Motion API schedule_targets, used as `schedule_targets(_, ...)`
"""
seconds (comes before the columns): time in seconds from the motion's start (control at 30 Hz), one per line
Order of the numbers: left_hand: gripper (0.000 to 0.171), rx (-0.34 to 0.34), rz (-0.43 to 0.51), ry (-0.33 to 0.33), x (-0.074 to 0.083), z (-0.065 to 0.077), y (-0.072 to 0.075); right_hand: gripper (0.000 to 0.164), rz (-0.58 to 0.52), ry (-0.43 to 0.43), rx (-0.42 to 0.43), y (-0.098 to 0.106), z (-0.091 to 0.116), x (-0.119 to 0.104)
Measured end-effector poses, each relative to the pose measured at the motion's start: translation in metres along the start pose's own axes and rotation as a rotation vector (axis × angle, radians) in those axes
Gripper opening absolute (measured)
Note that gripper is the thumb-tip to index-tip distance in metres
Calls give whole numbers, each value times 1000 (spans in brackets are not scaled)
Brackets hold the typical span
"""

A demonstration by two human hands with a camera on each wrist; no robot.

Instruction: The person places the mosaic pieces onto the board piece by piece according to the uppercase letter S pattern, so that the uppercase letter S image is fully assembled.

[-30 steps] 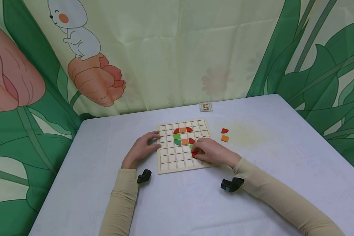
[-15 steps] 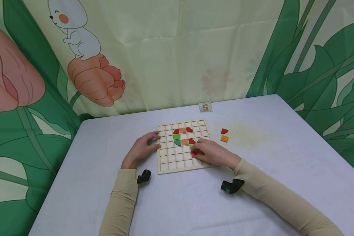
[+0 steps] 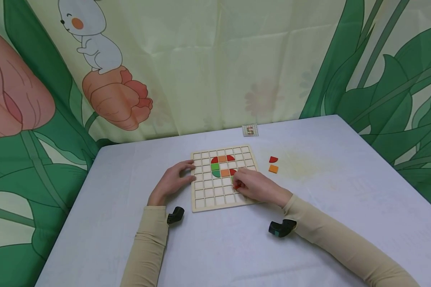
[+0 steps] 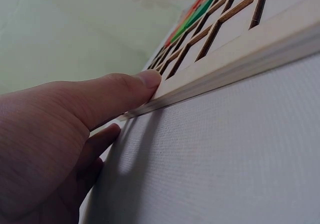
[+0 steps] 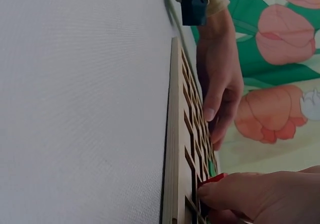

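A wooden grid board [image 3: 209, 202] lies on the white table. My left hand [image 3: 173, 178] rests at its left edge with fingers spread; in the left wrist view the thumb [image 4: 149, 79] touches the frame. Over the lower right cells, my right hand [image 3: 258, 185] pinches a small red tile [image 5: 214, 179] between thumb and fingers. The fingers hide most of that tile. Set into the grid above are an orange square [image 3: 225, 173], a green square [image 3: 215, 166], a teal quarter-round tile [image 3: 216, 173] and several red and orange ones.
To the right of the board lie a loose red quarter-round tile [image 3: 273, 159] and a loose orange square tile [image 3: 273, 169]. Behind the board is a small pattern card [image 3: 250, 130]. A printed curtain [image 3: 201, 79] hangs along the table's far edge.
The red tile in my right hand has tilted and shows less between the fingers, which have curled in slightly. The left hand and the board have stayed in place.
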State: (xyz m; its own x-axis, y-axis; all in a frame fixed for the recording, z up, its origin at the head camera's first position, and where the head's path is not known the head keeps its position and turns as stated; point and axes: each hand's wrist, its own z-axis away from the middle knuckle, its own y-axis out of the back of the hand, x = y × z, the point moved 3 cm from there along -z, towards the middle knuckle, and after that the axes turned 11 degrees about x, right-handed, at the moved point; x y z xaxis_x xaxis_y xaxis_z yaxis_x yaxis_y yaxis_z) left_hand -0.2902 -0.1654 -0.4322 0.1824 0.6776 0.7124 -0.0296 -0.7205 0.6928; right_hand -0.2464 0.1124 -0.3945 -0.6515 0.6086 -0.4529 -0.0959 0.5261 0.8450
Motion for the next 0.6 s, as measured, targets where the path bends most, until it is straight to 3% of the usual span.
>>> schedule_targets(0.27,40,2,0,-7,1,0,1,11,-35,-28,-56,0,1,4)
schedule_targets(0.6,41,-5,-9,-1,2,0,1,10,-40,-28,-7,-5,0,5)
